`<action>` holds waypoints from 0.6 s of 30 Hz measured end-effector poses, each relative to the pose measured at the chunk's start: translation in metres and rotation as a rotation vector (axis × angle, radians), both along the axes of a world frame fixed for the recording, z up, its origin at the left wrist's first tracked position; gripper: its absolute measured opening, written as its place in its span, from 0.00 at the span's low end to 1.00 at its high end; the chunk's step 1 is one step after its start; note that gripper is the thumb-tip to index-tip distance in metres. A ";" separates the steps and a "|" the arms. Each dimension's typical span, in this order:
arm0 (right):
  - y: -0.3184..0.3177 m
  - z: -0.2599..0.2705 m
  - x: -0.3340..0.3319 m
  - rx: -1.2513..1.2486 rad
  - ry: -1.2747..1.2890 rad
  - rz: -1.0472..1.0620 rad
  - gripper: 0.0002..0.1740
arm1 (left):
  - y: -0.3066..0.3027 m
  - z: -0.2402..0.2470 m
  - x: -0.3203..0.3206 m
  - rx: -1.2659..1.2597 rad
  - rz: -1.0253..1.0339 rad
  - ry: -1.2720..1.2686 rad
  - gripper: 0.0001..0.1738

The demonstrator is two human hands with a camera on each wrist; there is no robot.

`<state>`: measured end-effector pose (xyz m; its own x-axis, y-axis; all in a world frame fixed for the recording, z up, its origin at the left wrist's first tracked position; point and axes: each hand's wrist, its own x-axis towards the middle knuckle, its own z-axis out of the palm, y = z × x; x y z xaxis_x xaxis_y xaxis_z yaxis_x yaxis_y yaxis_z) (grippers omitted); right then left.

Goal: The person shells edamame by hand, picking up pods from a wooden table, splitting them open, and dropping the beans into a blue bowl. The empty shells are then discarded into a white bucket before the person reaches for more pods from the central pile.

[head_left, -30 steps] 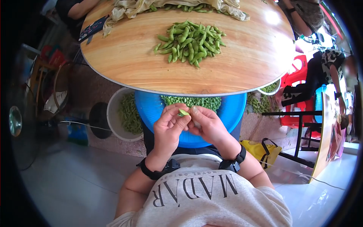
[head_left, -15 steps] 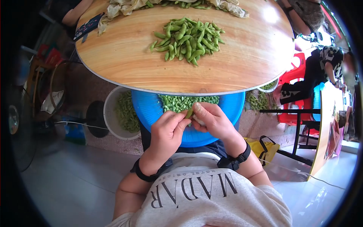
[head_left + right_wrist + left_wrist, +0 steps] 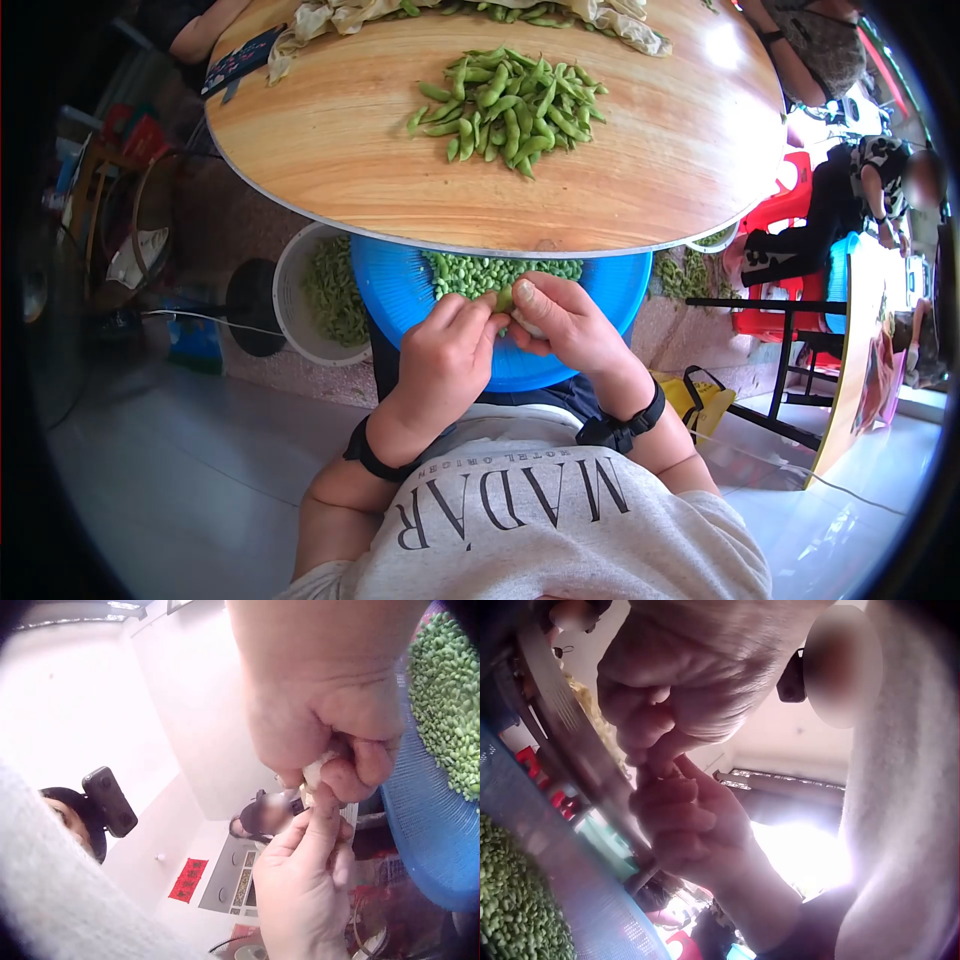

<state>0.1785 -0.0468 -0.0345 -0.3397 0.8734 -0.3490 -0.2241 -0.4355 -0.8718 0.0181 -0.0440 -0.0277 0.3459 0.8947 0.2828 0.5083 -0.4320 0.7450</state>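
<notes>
In the head view a green pod point(image 3: 504, 299) is pinched between both hands, over the near part of a blue basket point(image 3: 385, 290) holding shelled green beans point(image 3: 470, 270). My left hand point(image 3: 445, 350) grips the pod's left end with thumb and curled fingers. My right hand point(image 3: 572, 325) pinches its other side, thumb on top; something whitish shows under those fingers. In the right wrist view the fingertips of the right hand point(image 3: 337, 742) and left hand point(image 3: 304, 877) meet, the pod mostly hidden. The left wrist view shows the beans point(image 3: 517, 900) at lower left.
A round wooden table point(image 3: 350, 160) lies ahead with a pile of pods point(image 3: 510, 110) and a pale cloth point(image 3: 350, 15). A white bucket point(image 3: 290, 290) of green pods stands left of the basket. At right are a yellow bag point(image 3: 705, 405), a black-framed table and other people.
A second ago a pod lay split-looking between the fingertips; now a pod is held more upright. The left hand has turned, its back now uppermost. Since half a second ago the hands have barely moved.
</notes>
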 end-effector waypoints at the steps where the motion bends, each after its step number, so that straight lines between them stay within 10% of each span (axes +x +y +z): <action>1: 0.000 0.000 -0.001 -0.001 -0.010 -0.008 0.18 | 0.000 0.000 0.000 -0.001 -0.003 0.001 0.09; 10: -0.005 -0.008 -0.008 0.100 -0.109 -0.087 0.16 | -0.003 -0.021 0.009 0.117 0.064 -0.108 0.08; 13: -0.009 -0.009 -0.008 0.169 -0.195 -0.100 0.15 | -0.006 -0.016 0.006 -0.586 0.122 -0.467 0.08; 18: -0.017 -0.016 -0.008 0.345 -0.318 -0.055 0.12 | -0.002 -0.023 -0.004 -0.973 0.111 -0.820 0.11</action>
<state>0.1710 -0.0639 -0.0509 -0.2133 0.9702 -0.1146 0.0632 -0.1033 -0.9926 0.0144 -0.0457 -0.0506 0.2920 0.8650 -0.4081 -0.2507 0.4810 0.8401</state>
